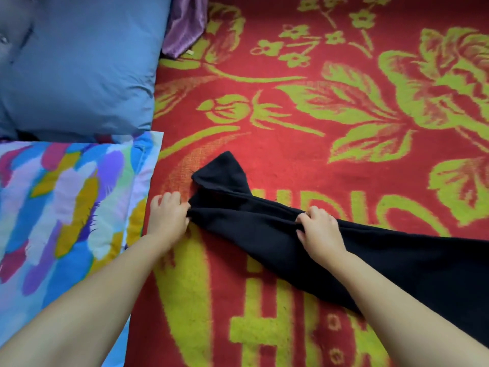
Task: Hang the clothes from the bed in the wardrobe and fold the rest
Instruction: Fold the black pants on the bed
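A black garment (264,229) lies stretched across the red and yellow-green patterned blanket (317,144) on the bed, running from the centre to the right edge of the view. My left hand (169,215) pinches the garment's left end, just below a pointed flap that sticks up. Further right, my right hand (317,229) grips a fold along the garment's upper edge. Part of the garment is hidden under my right forearm.
A blue-grey pillow (79,64) lies at the top left, and a colourful brush-stroke patterned pillow (63,207) sits below it along the left side. A purple cloth (182,25) is bunched at the top, beside the blue-grey pillow.
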`<act>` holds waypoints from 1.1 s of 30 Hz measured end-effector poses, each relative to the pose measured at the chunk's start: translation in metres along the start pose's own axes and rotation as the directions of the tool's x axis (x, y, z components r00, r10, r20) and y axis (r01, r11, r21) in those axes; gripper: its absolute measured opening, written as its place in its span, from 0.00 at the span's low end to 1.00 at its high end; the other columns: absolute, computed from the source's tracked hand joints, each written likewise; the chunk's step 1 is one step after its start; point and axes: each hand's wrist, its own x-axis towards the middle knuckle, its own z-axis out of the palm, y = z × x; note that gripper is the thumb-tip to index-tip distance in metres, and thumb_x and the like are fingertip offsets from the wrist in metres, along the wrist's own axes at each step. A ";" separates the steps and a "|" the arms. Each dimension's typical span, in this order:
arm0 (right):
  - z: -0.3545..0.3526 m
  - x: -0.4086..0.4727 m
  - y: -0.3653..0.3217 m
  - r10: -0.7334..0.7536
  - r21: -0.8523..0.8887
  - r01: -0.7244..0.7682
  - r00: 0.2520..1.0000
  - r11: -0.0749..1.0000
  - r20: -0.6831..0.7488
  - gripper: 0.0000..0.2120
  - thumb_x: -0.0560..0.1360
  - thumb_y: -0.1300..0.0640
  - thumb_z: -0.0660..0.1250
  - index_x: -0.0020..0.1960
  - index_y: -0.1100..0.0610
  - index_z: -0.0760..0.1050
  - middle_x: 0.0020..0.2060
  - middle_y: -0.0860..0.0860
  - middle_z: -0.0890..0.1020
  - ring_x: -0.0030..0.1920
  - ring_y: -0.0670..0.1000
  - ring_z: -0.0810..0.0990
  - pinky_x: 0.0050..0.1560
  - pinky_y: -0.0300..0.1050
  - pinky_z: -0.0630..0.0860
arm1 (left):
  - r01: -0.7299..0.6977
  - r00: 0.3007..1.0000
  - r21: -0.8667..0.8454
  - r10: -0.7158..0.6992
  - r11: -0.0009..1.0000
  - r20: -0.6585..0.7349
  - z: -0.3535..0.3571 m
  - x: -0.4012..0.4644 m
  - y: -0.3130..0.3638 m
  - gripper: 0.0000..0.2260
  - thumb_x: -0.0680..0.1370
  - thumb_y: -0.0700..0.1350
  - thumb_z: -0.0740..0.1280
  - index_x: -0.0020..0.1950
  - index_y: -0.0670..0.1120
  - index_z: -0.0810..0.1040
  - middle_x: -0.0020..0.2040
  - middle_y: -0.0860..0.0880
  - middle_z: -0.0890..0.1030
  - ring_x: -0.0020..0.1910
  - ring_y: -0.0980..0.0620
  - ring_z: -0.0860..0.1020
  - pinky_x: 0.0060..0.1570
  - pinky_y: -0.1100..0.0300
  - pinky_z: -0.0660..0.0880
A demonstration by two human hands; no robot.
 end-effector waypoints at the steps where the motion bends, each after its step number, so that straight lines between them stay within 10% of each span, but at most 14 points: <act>1: -0.001 0.001 0.001 0.012 -0.013 -0.013 1.000 1.000 -0.016 0.12 0.77 0.54 0.63 0.59 0.56 0.75 0.57 0.53 0.74 0.59 0.56 0.71 0.63 0.50 0.64 | -0.051 0.997 -0.024 0.049 0.998 -0.065 -0.002 0.005 -0.002 0.12 0.61 0.41 0.79 0.41 0.45 0.81 0.47 0.43 0.77 0.49 0.41 0.75 0.58 0.43 0.69; 6: -0.002 0.010 0.009 0.060 0.001 -0.061 0.981 0.998 0.182 0.13 0.77 0.50 0.62 0.59 0.52 0.74 0.68 0.51 0.67 0.69 0.54 0.63 0.72 0.55 0.57 | -0.251 0.963 0.011 0.248 0.968 0.101 -0.015 0.049 0.006 0.11 0.74 0.47 0.68 0.56 0.55 0.81 0.78 0.47 0.53 0.78 0.47 0.48 0.72 0.39 0.44; 9: -0.009 0.016 0.014 0.049 -0.049 -0.039 0.973 0.998 0.227 0.15 0.78 0.46 0.60 0.62 0.49 0.73 0.62 0.50 0.70 0.65 0.53 0.67 0.73 0.56 0.54 | -0.270 0.939 -0.059 0.276 0.961 0.206 -0.009 0.069 0.004 0.12 0.78 0.45 0.62 0.60 0.51 0.80 0.75 0.50 0.64 0.76 0.52 0.55 0.73 0.47 0.40; 14: -0.013 0.004 0.025 -0.016 0.042 0.012 0.995 0.999 0.100 0.13 0.78 0.49 0.62 0.59 0.53 0.76 0.53 0.50 0.74 0.58 0.53 0.73 0.74 0.56 0.51 | -0.326 0.942 -0.169 0.335 0.930 0.027 -0.019 0.066 0.001 0.10 0.77 0.38 0.63 0.55 0.41 0.82 0.50 0.42 0.79 0.55 0.41 0.76 0.70 0.51 0.58; 19: -0.021 -0.031 0.022 -0.043 0.129 0.051 0.997 0.990 -0.060 0.09 0.75 0.56 0.68 0.52 0.61 0.78 0.47 0.54 0.76 0.48 0.57 0.76 0.62 0.53 0.68 | -0.295 0.948 -0.280 0.316 0.914 0.033 -0.050 0.020 -0.014 0.08 0.74 0.37 0.65 0.51 0.40 0.79 0.48 0.42 0.75 0.50 0.40 0.76 0.42 0.47 0.74; 25: -0.055 -0.071 0.013 -0.044 0.131 0.038 0.998 0.991 0.046 0.11 0.79 0.52 0.62 0.58 0.57 0.74 0.53 0.52 0.74 0.49 0.54 0.75 0.46 0.43 0.68 | -0.123 0.948 -0.330 0.209 0.936 0.239 -0.099 -0.048 -0.006 0.31 0.74 0.38 0.63 0.75 0.51 0.57 0.50 0.45 0.76 0.49 0.43 0.76 0.44 0.49 0.74; 33: -0.105 -0.120 0.012 -0.159 0.158 0.083 0.805 0.984 0.572 0.07 0.76 0.52 0.65 0.40 0.47 0.73 0.38 0.43 0.75 0.42 0.50 0.76 0.40 0.43 0.69 | 0.149 0.489 -0.321 0.212 0.935 0.846 -0.161 -0.145 0.004 0.02 0.75 0.43 0.68 0.43 0.48 0.80 0.37 0.53 0.80 0.38 0.53 0.79 0.39 0.62 0.77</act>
